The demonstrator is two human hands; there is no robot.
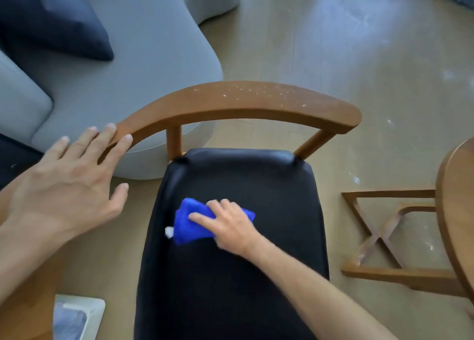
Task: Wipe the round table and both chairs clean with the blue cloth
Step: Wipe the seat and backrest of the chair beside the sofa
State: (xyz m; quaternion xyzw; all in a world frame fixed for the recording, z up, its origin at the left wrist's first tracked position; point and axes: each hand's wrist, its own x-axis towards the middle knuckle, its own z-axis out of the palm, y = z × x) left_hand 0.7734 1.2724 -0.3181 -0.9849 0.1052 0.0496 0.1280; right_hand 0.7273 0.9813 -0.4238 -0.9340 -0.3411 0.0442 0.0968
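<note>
- No text, label, brand, number or sign could be read anywhere in the view.
- A small white tag (168, 232) stuck out from the edge of the cloth (189, 219); whether it bore print could not be told.
</note>
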